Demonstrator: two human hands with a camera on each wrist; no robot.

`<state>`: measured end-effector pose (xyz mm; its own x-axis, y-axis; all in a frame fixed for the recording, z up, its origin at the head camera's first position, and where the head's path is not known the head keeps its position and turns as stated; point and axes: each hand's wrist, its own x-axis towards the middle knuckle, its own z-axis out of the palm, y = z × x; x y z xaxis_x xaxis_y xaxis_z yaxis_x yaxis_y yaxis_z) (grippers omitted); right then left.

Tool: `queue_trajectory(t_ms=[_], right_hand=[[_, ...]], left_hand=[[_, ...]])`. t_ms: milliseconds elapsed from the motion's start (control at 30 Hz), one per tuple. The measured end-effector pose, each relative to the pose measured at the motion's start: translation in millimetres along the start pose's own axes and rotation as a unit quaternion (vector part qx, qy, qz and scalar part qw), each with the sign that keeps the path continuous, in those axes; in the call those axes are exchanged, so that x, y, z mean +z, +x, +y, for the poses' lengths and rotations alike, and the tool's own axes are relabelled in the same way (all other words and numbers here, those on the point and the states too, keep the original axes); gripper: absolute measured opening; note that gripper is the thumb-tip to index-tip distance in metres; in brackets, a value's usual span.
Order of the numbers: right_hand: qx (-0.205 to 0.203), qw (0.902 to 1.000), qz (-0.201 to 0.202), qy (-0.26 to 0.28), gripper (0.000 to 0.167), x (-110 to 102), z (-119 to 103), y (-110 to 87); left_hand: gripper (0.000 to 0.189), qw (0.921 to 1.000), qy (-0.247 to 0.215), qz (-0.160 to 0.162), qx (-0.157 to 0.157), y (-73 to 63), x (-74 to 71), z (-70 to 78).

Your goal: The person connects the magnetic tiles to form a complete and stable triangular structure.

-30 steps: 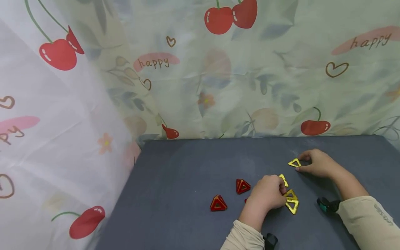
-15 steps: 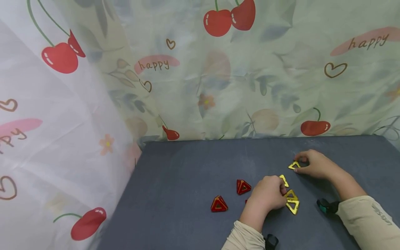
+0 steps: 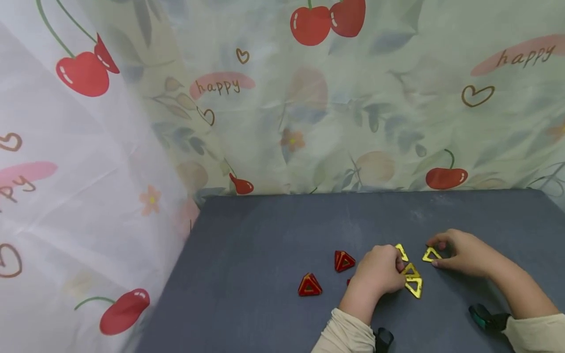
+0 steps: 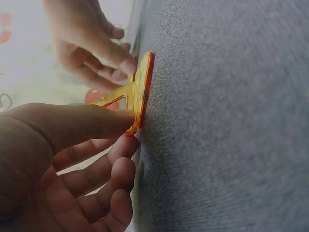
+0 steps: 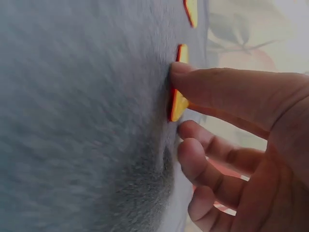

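Observation:
My left hand pinches a yellow triangular magnetic tile between thumb and fingers, close over the table. Two hollow yellow tiles, an upper one and a lower one, lie edge to edge beside its fingertips. Another yellow tile shows just beyond them, partly covered by that hand. To the right, my right hand holds a separate yellow triangular magnetic tile by thumb and fingers, right at the table surface. A short gap parts this tile from the group at my left hand.
Two red triangular pyramids, a nearer one and a farther one, stand left of my left hand. A red bit peeks out behind the left wrist. The dark grey table ends at a printed curtain.
My right hand has come nearer and slightly to the right, bringing its yellow magnetic tile along the table. My left hand keeps its place at the other tiles.

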<state>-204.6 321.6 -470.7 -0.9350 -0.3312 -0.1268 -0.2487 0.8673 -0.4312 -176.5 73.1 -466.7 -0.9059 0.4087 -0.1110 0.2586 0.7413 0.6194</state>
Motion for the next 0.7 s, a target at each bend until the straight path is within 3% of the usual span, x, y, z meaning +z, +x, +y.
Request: queue_trajectory(t_ms=[267,467,700], right_hand=[[-0.019,0.9979,-0.042,0.045,0.042,7,-11,-23.0],[-0.034,0.9916,-0.085,0.091,0.039,9,-17,-33.1],[-0.036,0.9895,-0.094,0.103,0.043,11,-21,-34.9]], left_hand=[[0.030,0.9997,0.016,0.012,-0.009,-1.0,-0.6,2.7],[0.030,0.9990,0.039,0.021,0.007,-1.2,-2.0,3.1],[0.031,0.9984,0.051,0.024,0.005,-1.7,-0.8,3.4]])
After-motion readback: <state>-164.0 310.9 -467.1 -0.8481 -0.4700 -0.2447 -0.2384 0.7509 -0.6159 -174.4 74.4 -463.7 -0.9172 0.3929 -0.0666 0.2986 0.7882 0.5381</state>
